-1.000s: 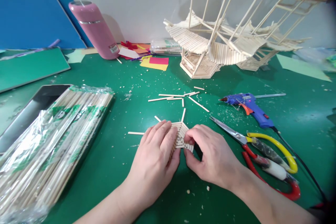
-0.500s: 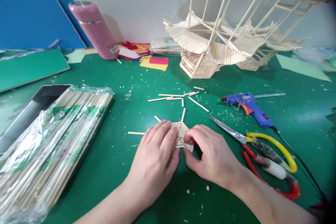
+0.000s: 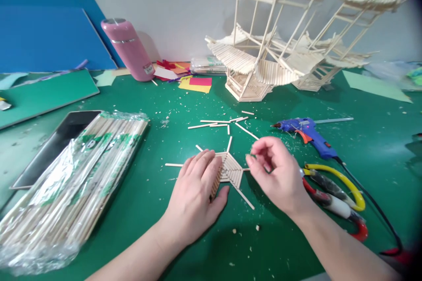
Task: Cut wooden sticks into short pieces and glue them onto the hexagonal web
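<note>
A small hexagonal panel of wooden sticks lies on the green table, with longer sticks radiating from it. My left hand rests on the left part of the panel, fingers spread a little, covering much of that side. Just right of the panel is my right hand, raised with thumb and forefinger close together; whatever is between them is too small to tell. Loose short sticks lie beyond the panel.
Blue glue gun and red-yellow scissors lie on the right. Bagged sticks cover part of a dark tablet on the left. Stick pagoda models, a pink bottle and coloured paper stand or lie behind.
My right hand has lifted off the panel and moved right and slightly up, uncovering its right side and a long stick pointing lower right. My left hand stays on the panel. The view has shifted slightly.
</note>
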Tool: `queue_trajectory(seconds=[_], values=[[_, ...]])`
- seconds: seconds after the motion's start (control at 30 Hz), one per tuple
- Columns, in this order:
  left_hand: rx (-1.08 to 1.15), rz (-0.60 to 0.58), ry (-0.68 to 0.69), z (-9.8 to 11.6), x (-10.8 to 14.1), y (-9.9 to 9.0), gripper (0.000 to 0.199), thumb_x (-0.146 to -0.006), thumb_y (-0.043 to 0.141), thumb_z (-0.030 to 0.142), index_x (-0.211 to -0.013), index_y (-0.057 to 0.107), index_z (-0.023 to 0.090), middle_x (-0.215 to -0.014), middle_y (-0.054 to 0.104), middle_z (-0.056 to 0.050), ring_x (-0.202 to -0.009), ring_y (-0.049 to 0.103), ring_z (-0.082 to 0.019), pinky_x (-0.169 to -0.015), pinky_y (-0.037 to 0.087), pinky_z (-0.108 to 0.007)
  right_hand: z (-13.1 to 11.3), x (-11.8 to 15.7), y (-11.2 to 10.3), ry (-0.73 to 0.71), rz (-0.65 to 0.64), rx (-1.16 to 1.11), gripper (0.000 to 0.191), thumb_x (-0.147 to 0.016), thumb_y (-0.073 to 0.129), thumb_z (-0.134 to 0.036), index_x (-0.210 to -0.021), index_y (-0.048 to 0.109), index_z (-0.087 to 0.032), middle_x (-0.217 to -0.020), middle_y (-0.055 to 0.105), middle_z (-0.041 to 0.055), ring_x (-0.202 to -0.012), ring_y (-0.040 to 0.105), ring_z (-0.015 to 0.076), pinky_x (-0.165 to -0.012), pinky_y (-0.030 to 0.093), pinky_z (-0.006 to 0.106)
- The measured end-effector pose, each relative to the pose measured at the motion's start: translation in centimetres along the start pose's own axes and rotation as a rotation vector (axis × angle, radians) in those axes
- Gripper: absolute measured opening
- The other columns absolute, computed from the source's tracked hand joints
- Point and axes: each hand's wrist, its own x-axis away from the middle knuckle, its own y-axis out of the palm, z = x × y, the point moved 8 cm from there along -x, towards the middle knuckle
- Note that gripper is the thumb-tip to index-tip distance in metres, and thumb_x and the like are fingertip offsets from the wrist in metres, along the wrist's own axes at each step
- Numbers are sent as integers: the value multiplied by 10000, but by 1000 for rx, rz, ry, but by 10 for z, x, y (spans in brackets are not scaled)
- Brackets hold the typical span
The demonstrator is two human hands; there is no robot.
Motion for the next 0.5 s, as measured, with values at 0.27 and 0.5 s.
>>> queue_trajectory(seconds=[0.27,0.5], values=[[-10,89,9,4,-1,-11,422,-751,527,236,-1147,435,120,-1226,464,-165,-1148,428,-278,-948,371,-472,10,-6,-43,68,294,-92,160,-747,621,-326,-722,582,-173,-590,598,-12,-466,497,90,-430,427,224],[-6,250,-232,-31,8,-52,264,-805,483,223,-1061,526,172,-1078,560,-95,-982,554,-233,-735,520,-367,11,23,-96,14,431,-175,187,-840,509,-287,-672,477,-212,-516,478,-41,-435,434,75,-410,358,221]])
